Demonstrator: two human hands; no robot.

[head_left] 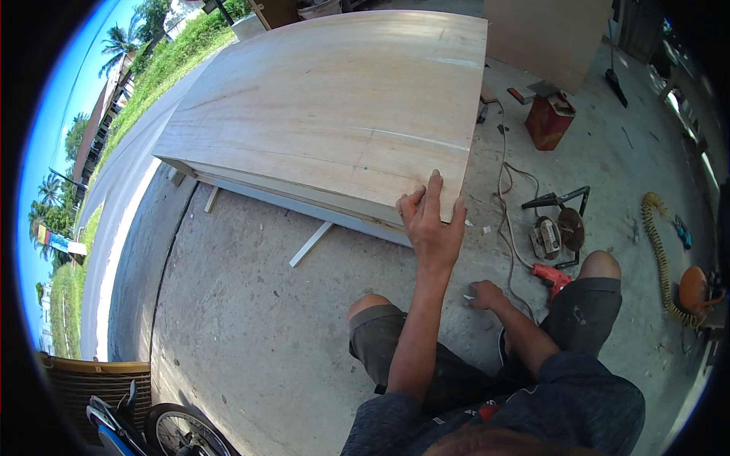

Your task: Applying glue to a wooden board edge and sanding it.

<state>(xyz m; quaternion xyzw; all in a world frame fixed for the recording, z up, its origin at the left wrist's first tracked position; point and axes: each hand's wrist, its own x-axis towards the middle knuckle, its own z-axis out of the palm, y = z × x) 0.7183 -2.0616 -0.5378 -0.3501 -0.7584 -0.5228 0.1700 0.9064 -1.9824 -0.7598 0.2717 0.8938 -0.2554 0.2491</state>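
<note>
A large box-like wooden piece with a pale plywood top (pixel 327 99) lies across the floor ahead of me. My left hand (pixel 433 224) rests on its near right corner, fingers spread over the plywood and holding nothing. Low over the concrete, below that corner, is my right hand (pixel 488 295). Its fingers are bent together, and a small whitish bit shows at the fingertips; what it is, I cannot make out. A red power tool (pixel 551 280) lies just to the right of this hand, beside my knee.
Pale wooden strips (pixel 312 243) stick out under the box. Right of it are a cable (pixel 503 190), a cut-off saw (pixel 559 228), a red can (pixel 549 121) and a coiled yellow hose (pixel 655 243). A motorcycle (pixel 182 429) stands at lower left; a road (pixel 144 175) runs beyond.
</note>
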